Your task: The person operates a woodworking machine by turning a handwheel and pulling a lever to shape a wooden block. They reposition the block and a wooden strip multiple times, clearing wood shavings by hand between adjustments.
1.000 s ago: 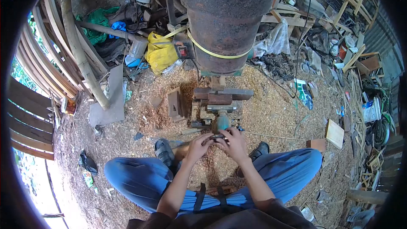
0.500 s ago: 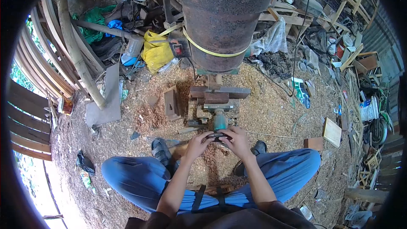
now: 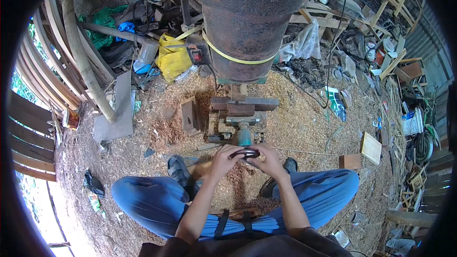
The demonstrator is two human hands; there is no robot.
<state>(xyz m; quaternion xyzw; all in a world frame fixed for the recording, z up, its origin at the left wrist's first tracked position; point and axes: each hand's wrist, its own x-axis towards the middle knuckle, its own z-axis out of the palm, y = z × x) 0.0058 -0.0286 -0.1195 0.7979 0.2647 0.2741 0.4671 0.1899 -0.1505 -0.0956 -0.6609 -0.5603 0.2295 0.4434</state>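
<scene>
change: both hands have come back toward the body over the last second, off the teal machine head point(image 3: 244, 136); the dark ring-shaped piece point(image 3: 245, 153) came with them and now sits clear of the machine, just in front of it.
left hand point(image 3: 223, 158): fingers closed round the left edge of the ring, thumb on top.
right hand point(image 3: 269, 158): closed on the right edge, same grip.
ring position: held between both hands above the sawdust floor point(image 3: 304, 128), between the knees, apart from the machine head.
read: looks like the piece is off the tool and in hand for checking or turning, not under work right now. Judgement only; too small to tell its surface.
machine: small teal unit on stacked wood blocks point(image 3: 243, 107), behind it a big rusty drum point(image 3: 250, 19) with a yellow strap round it.
floor: shavings everywhere, no worktop; person sits low, blue trousers, sandals either side.
nearby: wooden box point(image 3: 190, 116) left of the blocks, flat board point(image 3: 370, 147) and small brick-coloured block point(image 3: 351, 161) to the right.
room: open shed, bent wood strips point(image 3: 57, 66) on the left, yellow bag point(image 3: 173, 57), green cloth, scrap and cable clutter at the right wall.
</scene>
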